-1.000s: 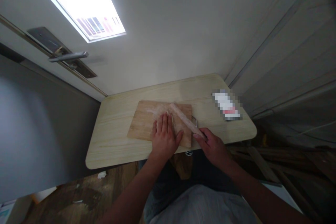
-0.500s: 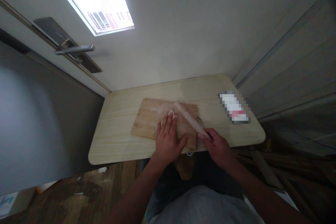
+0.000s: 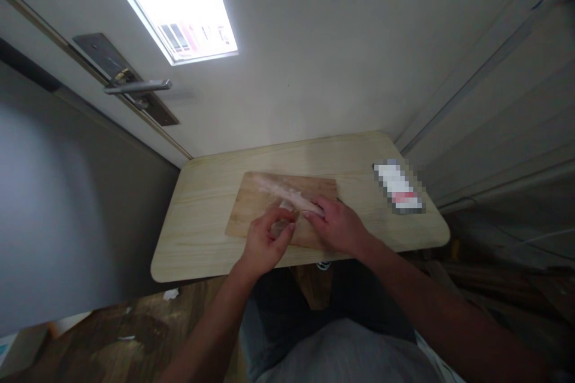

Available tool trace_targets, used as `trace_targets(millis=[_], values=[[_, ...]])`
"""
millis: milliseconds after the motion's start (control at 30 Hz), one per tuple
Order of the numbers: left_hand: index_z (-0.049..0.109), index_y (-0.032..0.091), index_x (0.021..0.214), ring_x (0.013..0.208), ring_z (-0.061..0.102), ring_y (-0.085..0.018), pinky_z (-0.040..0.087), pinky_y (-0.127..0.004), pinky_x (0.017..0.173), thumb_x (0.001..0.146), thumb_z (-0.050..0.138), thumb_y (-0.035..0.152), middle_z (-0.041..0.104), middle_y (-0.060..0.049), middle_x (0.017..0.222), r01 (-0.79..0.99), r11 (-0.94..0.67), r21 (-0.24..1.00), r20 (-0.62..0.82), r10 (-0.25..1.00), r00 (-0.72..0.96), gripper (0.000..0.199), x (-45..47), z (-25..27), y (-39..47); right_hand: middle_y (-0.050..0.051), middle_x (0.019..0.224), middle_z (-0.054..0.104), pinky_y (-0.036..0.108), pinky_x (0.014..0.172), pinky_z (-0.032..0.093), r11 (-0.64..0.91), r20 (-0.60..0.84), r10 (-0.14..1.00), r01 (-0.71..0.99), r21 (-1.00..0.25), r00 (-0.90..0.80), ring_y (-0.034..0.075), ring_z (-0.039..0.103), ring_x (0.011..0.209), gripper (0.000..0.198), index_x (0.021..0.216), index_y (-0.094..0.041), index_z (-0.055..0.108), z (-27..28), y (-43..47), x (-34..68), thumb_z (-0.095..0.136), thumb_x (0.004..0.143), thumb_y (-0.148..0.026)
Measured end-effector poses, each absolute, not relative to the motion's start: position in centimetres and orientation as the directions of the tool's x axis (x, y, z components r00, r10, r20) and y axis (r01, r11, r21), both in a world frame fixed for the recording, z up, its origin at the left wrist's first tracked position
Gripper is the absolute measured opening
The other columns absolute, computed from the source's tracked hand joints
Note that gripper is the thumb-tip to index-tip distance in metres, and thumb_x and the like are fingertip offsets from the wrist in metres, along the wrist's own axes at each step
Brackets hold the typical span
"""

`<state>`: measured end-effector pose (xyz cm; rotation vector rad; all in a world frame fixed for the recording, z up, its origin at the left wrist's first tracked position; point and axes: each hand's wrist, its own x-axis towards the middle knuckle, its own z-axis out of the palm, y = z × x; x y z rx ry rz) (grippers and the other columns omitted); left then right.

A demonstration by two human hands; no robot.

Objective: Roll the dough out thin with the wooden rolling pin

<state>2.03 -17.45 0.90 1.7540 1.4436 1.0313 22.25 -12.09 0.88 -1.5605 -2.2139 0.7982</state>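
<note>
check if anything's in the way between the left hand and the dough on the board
Nothing visible: the left hand's fingers are right at the pale dough, though blur hides their exact grip. The rolling pin, held by the right hand, lies beyond them.

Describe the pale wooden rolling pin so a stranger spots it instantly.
Find the pale wood-grain table with rounded corners, before the grey-white door. On it lies a brown rectangular wooden board. Slanting over that board is the pale wooden rolling pin, its near end gripped by the bare right hand; its long, straight rod shape distinguishes it from the flat board.
</note>
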Motion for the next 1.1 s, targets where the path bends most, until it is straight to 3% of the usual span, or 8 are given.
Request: trace_targets(millis=[100, 200, 300, 433, 567, 733, 867, 1100], values=[[0.072, 0.022, 0.096, 0.084, 0.070, -0.018, 0.055, -0.030, 0.077, 0.090, 0.063, 0.029, 0.075, -0.003, 0.092, 0.553, -0.261, 0.791, 0.227, 0.965, 0.132, 0.013, 1.6, 1.5, -17.0, 0.007, 0.107, 0.074, 0.032, 0.076, 0.045, 0.288, -0.084, 0.920, 0.804, -0.520, -0.383, 0.025, 0.068, 0.093, 0.039, 0.122, -0.026, 0.065, 0.9, -11.9, 22.6, 0.047, 0.097, -0.050], [0.072, 0.021, 0.092, 0.080, 0.068, -0.017, 0.054, -0.031, 0.078, 0.091, 0.061, 0.032, 0.074, -0.003, 0.086, 0.647, -0.296, 0.703, 0.401, 0.916, -0.016, 0.015, 1.0, 2.4, -14.5, 0.008, 0.109, 0.074, 0.032, 0.077, 0.046, 0.293, -0.126, 0.913, 0.839, -0.459, -0.388, 0.026, 0.069, 0.096, 0.045, 0.124, -0.026, 0.065, 0.7, -12.2, 23.2, 0.041, 0.099, -0.054], [0.069, 0.019, 0.097, 0.093, 0.065, -0.020, 0.052, -0.036, 0.089, 0.095, 0.055, 0.034, 0.072, -0.006, 0.095, 0.777, -0.301, 0.553, 0.498, 0.867, -0.019, 0.021, 0.9, 3.1, -10.2, 0.007, 0.114, 0.073, 0.032, 0.077, 0.047, 0.307, -0.132, 0.912, 0.860, -0.407, -0.388, 0.025, 0.069, 0.096, 0.046, 0.129, -0.027, 0.063, 0.5, -12.4, 23.6, 0.038, 0.100, -0.053], [0.067, 0.019, 0.112, 0.112, 0.060, -0.024, 0.046, -0.041, 0.100, 0.098, 0.050, 0.037, 0.069, -0.010, 0.117, 0.896, -0.307, 0.320, 0.304, 0.929, 0.210, 0.029, 1.5, 2.8, -5.4, 0.004, 0.119, 0.072, 0.031, 0.077, 0.047, 0.341, -0.110, 0.910, 0.873, -0.348, -0.400, 0.023, 0.067, 0.098, 0.045, 0.137, -0.030, 0.057, 0.3, -12.5, 23.7, 0.037, 0.102, -0.049], [0.058, 0.026, 0.132, 0.133, 0.048, -0.028, 0.033, -0.055, 0.113, 0.101, 0.040, 0.044, 0.059, -0.008, 0.140, 0.935, -0.321, 0.150, 0.139, 0.943, 0.301, 0.040, 2.1, 1.5, -4.7, 0.008, 0.114, 0.071, 0.033, 0.078, 0.043, 0.368, -0.053, 0.918, 0.893, -0.260, -0.393, 0.024, 0.064, 0.097, 0.046, 0.134, -0.028, 0.060, 0.0, -12.7, 23.8, 0.036, 0.102, -0.051], [0.049, 0.031, 0.143, 0.141, 0.040, -0.030, 0.028, -0.061, 0.114, 0.103, 0.028, 0.048, 0.049, -0.006, 0.152, 0.964, -0.244, 0.106, 0.039, 0.970, 0.241, 0.048, 2.3, 0.9, -6.3, 0.012, 0.113, 0.068, 0.042, 0.089, 0.036, 0.395, 0.120, 0.917, 0.905, -0.159, -0.380, 0.030, 0.053, 0.107, 0.042, 0.120, -0.023, 0.067, -0.6, -12.9, 23.8, 0.042, 0.100, -0.051], [0.051, 0.028, 0.142, 0.138, 0.043, -0.029, 0.033, -0.055, 0.112, 0.104, 0.023, 0.049, 0.052, -0.007, 0.150, 0.971, -0.217, 0.100, 0.051, 0.976, 0.213, 0.051, 2.4, 0.7, -6.9, 0.012, 0.134, 0.061, 0.049, 0.105, 0.026, 0.414, 0.208, 0.901, 0.895, -0.163, -0.379, 0.031, 0.045, 0.123, 0.043, 0.132, -0.020, 0.060, -1.2, -12.4, 23.8, 0.037, 0.102, -0.041], [0.052, 0.030, 0.141, 0.132, 0.047, -0.032, 0.037, -0.056, 0.107, 0.103, 0.020, 0.050, 0.055, -0.007, 0.146, 0.978, -0.175, 0.116, 0.035, 0.984, 0.172, 0.053, 2.4, 0.0, -5.7, 0.008, 0.147, 0.054, 0.057, 0.113, 0.015, 0.338, 0.193, 0.932, 0.927, -0.163, -0.306, 0.032, 0.036, 0.138, 0.050, 0.137, -0.023, 0.056, -1.8, -10.2, 23.4, 0.027, 0.105, -0.047]])
